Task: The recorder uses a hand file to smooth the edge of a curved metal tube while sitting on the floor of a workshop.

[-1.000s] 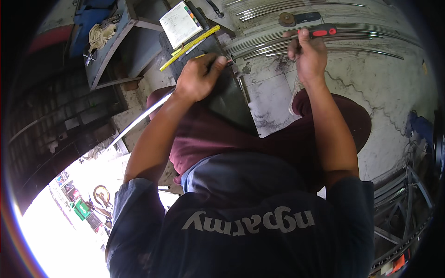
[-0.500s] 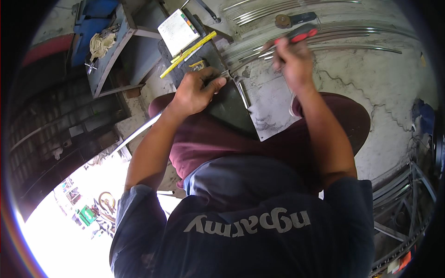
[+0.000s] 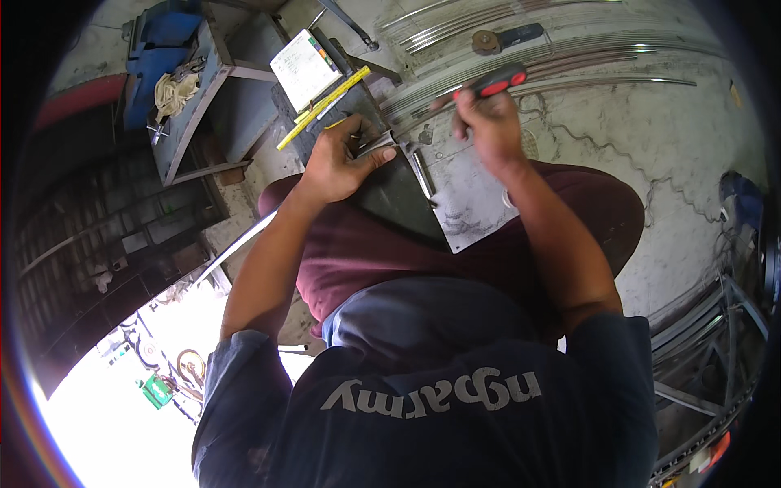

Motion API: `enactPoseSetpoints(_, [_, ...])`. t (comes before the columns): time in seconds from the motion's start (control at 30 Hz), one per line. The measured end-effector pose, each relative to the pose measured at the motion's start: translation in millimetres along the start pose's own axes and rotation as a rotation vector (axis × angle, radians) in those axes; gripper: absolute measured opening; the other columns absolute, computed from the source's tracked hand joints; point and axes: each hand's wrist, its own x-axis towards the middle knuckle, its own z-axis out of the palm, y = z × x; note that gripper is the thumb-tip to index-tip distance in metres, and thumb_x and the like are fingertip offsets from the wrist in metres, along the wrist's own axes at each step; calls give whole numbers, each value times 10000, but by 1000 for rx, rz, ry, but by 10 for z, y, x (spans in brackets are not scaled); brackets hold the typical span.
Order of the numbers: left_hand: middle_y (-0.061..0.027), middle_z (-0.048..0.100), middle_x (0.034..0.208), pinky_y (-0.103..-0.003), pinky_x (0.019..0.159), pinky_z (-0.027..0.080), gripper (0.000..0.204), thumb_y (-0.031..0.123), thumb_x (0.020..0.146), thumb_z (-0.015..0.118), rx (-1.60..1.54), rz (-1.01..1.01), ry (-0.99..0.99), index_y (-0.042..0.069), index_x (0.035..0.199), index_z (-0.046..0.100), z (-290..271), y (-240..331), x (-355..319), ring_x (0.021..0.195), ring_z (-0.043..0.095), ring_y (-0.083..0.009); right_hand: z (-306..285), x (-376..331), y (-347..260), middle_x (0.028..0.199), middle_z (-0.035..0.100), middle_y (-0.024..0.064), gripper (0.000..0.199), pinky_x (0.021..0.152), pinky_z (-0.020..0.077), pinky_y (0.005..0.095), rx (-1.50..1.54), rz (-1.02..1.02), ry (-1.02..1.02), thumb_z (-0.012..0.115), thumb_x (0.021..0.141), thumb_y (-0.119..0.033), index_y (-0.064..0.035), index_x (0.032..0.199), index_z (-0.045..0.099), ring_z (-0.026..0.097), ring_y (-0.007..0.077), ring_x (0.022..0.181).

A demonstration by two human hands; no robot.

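My left hand (image 3: pixel 332 163) is closed over the left edge of a dark work surface (image 3: pixel 394 199), pinching a small shiny metal piece (image 3: pixel 376 145) between thumb and fingers. My right hand (image 3: pixel 494 134) is raised to the right of it, wrapped round the black-and-red grip (image 3: pixel 496 80) of a tool. Its working end is hard to make out, so I cannot tell its kind. Short shiny metal rods (image 3: pixel 422 173) lie on the dark surface, between my hands. A grey plate (image 3: pixel 472 199) sits right of them, above my lap.
Beyond my left hand are an open notebook (image 3: pixel 305 69) and a yellow folding ruler (image 3: pixel 325 107). Long metal rods (image 3: pixel 553 61) lie on the floor ahead, with an angle grinder (image 3: pixel 506 38). A metal stand (image 3: pixel 198 110) is at the left. A cable (image 3: pixel 626 159) runs across the floor at right.
My right hand has come down and left with the tool, nearer to my left hand. My left hand stays near the same spot on the metal piece. The whole view has shifted slightly.
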Motion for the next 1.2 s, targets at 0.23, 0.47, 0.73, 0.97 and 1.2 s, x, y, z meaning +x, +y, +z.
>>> enactPoseSetpoints(0.23, [-37, 611, 709, -290, 564, 454, 321, 293, 942, 793, -157, -180, -78, -3, 985, 675, -48, -43, -11, 607, 559, -100, 149, -103, 2, 909, 745, 160, 276, 511, 420, 250, 45, 7, -26, 552, 1091, -304, -40, 1015, 577, 522, 88, 534])
enactPoseSetpoints(0.47, [-37, 617, 709, -294, 550, 460, 426, 392, 1041, 640, -164, -184, -131, 3, 867, 652, -113, -18, 4, 556, 557, -111, 137, -135, 66, 957, 754, 160, 274, 526, 441, 251, 70, 50, -18, 558, 1088, -303, -48, 993, 591, 526, 90, 531])
enactPoseSetpoints(0.73, [-24, 568, 651, -294, 514, 438, 553, 487, 1082, 520, -169, -213, -188, 2, 859, 666, -152, -34, 63, 530, 545, -113, 155, -99, 63, 993, 747, 165, 293, 537, 441, 240, 69, 57, -51, 542, 1098, -304, -42, 982, 601, 536, 93, 544])
enactPoseSetpoints(0.97, [-50, 582, 659, -333, 556, 467, 539, 485, 1094, 483, -134, -275, -208, 11, 927, 679, -165, -35, 33, 561, 576, -161, -738, 545, -218, 916, 707, 97, 224, 560, 440, 256, 147, 26, 487, 640, 1043, -298, -75, 1030, 621, 548, 126, 606])
enactPoseSetpoints(1.2, [-172, 692, 813, -482, 755, 521, 386, 372, 1093, 490, 2, -9, 86, 40, 993, 660, -30, -230, -237, 820, 674, -414, -475, 436, -294, 708, 508, -27, 184, 587, 367, 257, -279, -182, 267, 674, 1032, -271, -106, 982, 609, 457, 85, 627])
